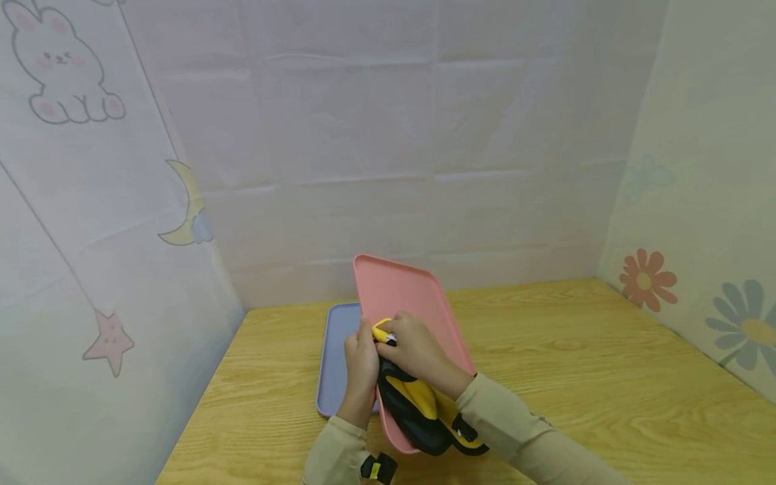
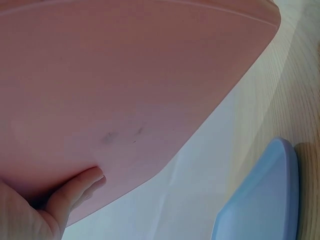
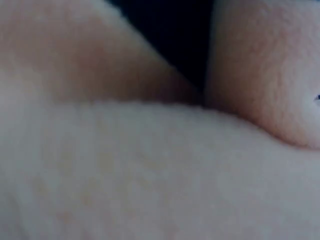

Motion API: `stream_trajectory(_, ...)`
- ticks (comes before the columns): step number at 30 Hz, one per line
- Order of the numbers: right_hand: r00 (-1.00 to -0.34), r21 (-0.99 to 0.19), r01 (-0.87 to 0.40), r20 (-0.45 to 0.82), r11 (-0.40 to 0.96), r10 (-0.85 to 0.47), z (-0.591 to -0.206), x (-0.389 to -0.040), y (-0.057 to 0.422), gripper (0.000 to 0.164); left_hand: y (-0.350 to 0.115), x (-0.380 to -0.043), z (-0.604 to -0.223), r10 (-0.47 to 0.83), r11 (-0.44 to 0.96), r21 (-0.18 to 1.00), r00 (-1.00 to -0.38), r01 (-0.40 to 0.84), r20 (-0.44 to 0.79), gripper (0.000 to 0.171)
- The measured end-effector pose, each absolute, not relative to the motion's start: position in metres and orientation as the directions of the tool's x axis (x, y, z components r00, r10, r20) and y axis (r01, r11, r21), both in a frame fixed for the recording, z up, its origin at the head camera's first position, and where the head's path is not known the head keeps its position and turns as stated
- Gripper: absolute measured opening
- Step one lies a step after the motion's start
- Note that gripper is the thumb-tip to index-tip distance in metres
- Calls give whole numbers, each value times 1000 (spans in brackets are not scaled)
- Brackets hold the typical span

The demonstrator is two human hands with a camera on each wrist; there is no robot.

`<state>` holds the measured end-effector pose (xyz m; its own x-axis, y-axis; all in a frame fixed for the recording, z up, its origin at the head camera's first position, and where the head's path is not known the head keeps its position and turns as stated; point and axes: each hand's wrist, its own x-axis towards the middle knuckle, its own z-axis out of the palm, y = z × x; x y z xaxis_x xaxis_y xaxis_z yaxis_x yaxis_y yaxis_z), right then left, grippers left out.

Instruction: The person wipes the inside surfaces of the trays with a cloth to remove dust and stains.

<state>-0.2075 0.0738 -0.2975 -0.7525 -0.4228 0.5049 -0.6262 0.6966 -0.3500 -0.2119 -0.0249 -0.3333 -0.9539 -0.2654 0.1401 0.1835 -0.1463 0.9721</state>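
Note:
A pink tray (image 1: pixel 403 286) is held up tilted over the table, its far end higher. My left hand (image 1: pixel 361 357) grips its left edge, and the left wrist view shows fingers (image 2: pixel 82 187) against the underside. On the tray's near part lies a soft-looking black-and-yellow item (image 1: pixel 418 404); its exact kind is unclear. My right hand (image 1: pixel 418 343) pinches a yellow part at its upper end, beside the left thumb. The right wrist view is filled by blurred skin (image 3: pixel 150 170) with a dark patch behind.
A blue tray (image 1: pixel 336 357) lies on the wooden table (image 1: pixel 261 384), partly under the pink one. A pale wall sheet (image 1: pixel 376 135) stands behind the table. Printed side sheets (image 1: pixel 697 202) flank it left and right.

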Motion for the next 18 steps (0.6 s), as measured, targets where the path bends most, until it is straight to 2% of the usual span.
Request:
stream_trajectory(5, -752, -284, -608, 507, 742, -422, -301, -206, 75, 12, -25, -212, -334, -253, -163, 972, -959, 172, 127, 48)
stream_trajectory(10, -744, -248, -598, 526, 762, -412, -306, -205, 79, 13, -25, -211, -335, -255, -173, 967, -957, 185, 137, 46)
stream_trajectory(18, -782, -256, -534, 511, 806, -356, -316, -217, 94, 11, -29, -209, -334, -230, -180, 964, -961, 197, 154, 50)
